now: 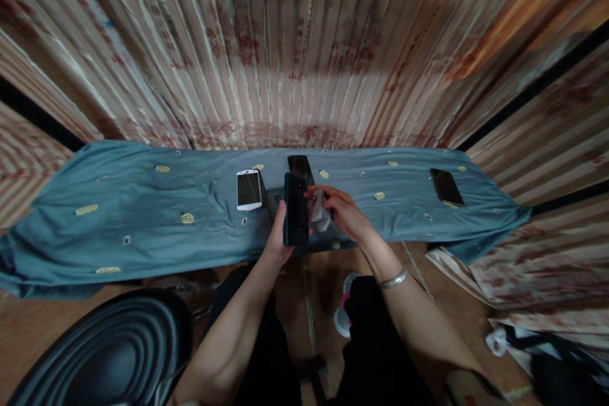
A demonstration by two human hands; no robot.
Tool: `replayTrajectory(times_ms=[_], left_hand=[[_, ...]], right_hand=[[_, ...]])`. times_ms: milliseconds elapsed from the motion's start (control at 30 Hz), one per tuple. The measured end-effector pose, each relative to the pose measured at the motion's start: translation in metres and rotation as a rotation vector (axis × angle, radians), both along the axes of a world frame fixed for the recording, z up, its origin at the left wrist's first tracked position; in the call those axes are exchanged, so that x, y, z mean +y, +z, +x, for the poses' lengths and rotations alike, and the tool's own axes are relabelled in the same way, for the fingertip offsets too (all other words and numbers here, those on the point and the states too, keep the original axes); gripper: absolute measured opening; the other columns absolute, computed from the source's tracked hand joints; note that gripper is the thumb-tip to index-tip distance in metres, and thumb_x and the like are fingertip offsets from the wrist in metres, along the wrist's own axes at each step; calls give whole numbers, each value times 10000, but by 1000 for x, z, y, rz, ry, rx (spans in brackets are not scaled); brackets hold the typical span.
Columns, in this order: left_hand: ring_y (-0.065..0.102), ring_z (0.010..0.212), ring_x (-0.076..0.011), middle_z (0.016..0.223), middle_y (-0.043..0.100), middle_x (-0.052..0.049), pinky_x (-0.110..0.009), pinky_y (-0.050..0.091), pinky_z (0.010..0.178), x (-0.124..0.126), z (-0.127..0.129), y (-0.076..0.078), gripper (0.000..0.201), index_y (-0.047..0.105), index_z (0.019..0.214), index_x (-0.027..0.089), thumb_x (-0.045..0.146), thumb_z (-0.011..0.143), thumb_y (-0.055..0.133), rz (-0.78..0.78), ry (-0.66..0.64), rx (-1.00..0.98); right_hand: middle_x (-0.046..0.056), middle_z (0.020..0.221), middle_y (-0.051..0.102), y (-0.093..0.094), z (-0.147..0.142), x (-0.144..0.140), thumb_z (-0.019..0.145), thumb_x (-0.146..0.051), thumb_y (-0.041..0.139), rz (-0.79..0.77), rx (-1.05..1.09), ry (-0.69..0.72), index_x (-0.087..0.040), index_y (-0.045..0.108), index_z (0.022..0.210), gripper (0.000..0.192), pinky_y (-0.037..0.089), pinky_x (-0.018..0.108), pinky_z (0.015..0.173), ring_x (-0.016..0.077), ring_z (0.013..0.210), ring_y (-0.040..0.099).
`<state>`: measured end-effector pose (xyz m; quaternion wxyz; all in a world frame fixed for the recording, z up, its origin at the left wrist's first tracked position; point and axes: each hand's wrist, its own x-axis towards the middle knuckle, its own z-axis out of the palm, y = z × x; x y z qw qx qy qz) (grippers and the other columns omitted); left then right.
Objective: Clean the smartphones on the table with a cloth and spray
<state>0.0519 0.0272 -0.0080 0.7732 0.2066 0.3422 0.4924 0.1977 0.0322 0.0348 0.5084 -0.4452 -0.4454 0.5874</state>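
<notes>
Striped curtain (304,44) fills the whole back of the view, folds running down behind the desk (118,203).

Desk is long, covered by a blue-grey cloth with small yellow patches. Cloth rumpled toward the left end and hanging off both ends.

Black round stool (109,355) low at left, near the person's knees.

Three phones lie flat on the cloth. White phone (248,189) sits just left of the hands, screen up. Black phone (301,169) lies just behind the hands, partly hidden by them. Third phone (446,186) rests well apart, near the right end.

Left hand (278,238) is clamped on a dark phone (295,209), held upright by its lower edge, just above the front of the desk at centre. Right hand (342,212) is closed on a small pale wipe (320,216), pressed against the right side of the held phone. Silver bangle (392,278) on the right wrist.

Risks, as judged: grip on the held phone is low and narrow, so a firm push from the wipe could lever it out of the fingers onto the desk edge or the floor. The right forearm passes close to the flat phones; a wide sweep could nudge one. Loose cloth could drag if snagged.
</notes>
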Motion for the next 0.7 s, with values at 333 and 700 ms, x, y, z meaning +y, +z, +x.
replayTrajectory(times_ms=[333,700], left_hand=[[707,890,-249,923,739,-141,-330,588,652,-12,-2,0,612,693,1032,129,661,861,445,-19,-115,4],[712,763,-214,796,728,-101,-309,590,598,-24,3,4,497,680,997,127,568,895,473,-74,-139,20]], right_hand=[[37,1007,711,-7,4,7,792,-232,588,348,-584,-340,-214,632,1145,356,523,329,842,191,896,678],[92,1144,673,-14,-14,4,956,-214,424,753,-1008,-378,-210,676,1128,305,481,391,1007,225,1087,605]])
